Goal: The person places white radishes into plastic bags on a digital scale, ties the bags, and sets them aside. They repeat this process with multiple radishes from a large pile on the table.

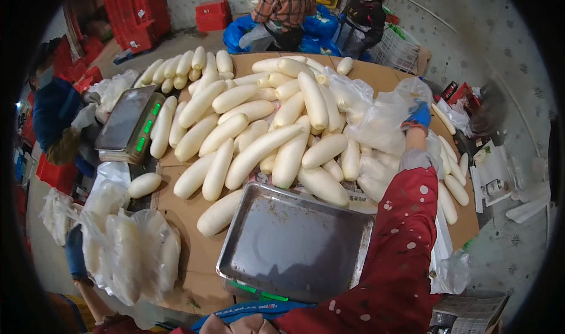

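My left hand (76, 252), in a blue glove at the lower left, grips the side of a clear plastic bag (137, 250). Several long white vegetables, perhaps gourds, show through that bag. At the right, my right hand (418, 114), also gloved in blue, grips the gathered film of another clear plastic bag (379, 122). Its fingertips are partly hidden, and I cannot tell what that bag contains. Between my hands spreads a pile of long white vegetables (265, 151). Directly before me stands a scale with a bare steel tray (295, 241) and green-lit displays on its near side.
A second scale (128, 120) stands at the left, beside a person in blue (57, 113). Cardboard (194, 263) covers the table. Beyond its far edge are two people, one in a plaid shirt (284, 3), near blue bags (320, 27). Red crates (137, 11) are stacked behind.
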`<act>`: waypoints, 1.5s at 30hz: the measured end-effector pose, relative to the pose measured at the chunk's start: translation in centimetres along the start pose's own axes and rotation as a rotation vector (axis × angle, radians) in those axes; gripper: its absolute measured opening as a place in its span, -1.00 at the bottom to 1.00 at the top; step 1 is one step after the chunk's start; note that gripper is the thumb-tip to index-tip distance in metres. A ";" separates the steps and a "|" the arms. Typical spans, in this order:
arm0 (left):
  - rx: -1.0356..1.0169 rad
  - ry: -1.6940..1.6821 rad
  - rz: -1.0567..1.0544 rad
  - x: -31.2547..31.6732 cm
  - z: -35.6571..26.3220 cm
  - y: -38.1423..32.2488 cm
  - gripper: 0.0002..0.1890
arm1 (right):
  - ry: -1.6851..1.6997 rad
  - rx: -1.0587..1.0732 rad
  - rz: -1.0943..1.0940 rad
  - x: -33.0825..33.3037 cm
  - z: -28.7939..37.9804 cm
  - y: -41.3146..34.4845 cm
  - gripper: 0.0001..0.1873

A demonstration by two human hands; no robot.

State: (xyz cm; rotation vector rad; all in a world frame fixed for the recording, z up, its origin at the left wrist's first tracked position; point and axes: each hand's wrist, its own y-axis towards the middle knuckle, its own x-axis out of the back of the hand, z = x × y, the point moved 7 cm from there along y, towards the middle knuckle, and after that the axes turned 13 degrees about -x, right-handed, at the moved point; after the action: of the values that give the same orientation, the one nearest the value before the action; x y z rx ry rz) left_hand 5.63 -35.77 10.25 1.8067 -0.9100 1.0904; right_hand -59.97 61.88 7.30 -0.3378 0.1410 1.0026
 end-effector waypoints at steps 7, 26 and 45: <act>-0.203 -0.338 -0.345 4.6 -20.3 1.3 -0.72 | 0.178 0.318 0.125 -1.7 15.9 -14.9 -0.63; -0.998 -0.844 -0.254 -6.2 -55.5 -2.5 -0.30 | -0.098 0.398 0.579 -8.4 15.3 -50.5 -0.74; -0.703 -1.746 0.349 -5.3 -50.1 1.1 -0.61 | -0.132 0.124 0.606 4.3 3.6 -44.4 -0.50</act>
State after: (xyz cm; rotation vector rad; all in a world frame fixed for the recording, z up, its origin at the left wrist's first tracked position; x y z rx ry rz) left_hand -13.56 9.72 20.20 1.6369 -2.1956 -0.9742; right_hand -20.27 44.73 19.00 -0.1108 0.1907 1.6030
